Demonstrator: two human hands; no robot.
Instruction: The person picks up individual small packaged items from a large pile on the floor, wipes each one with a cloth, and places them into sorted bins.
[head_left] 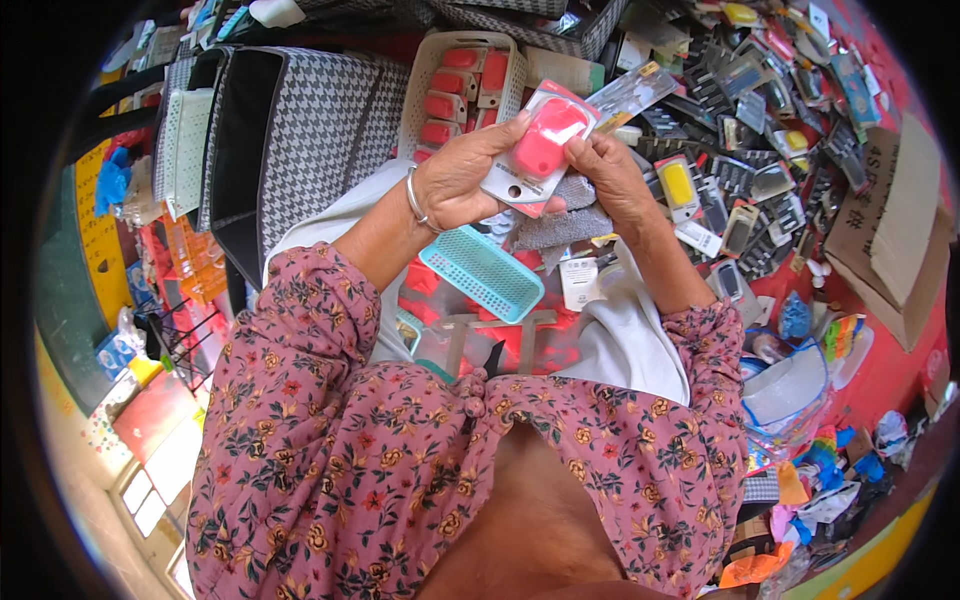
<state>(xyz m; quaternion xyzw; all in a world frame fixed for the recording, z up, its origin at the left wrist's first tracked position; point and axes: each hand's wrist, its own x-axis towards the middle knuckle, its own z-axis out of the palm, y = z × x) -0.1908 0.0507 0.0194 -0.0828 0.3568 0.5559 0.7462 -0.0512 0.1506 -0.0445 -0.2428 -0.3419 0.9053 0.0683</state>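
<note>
In front of me, a carded blister pack (549, 140) with a glossy red rounded item in it is held up in both hands. My left hand (470, 175), with a bangle on its wrist, grips the pack's left edge between thumb and fingers. My right hand (608, 178) has closed at the right edge, its thumb against the plastic. Just beyond it is a long clear package (632, 97); I cannot tell whether the right hand touches that. Below the hands sit a light teal basket (484, 274), grey textured rolls (565, 226) and a white card (580, 284).
A cream basket (408, 100) holding several red packs stands beyond my left hand. Houndstooth fabric boxes (335, 130) are at left. Many carded packs lie heaped at right, a yellow one (679, 188) among them, beside a cardboard box (885, 225).
</note>
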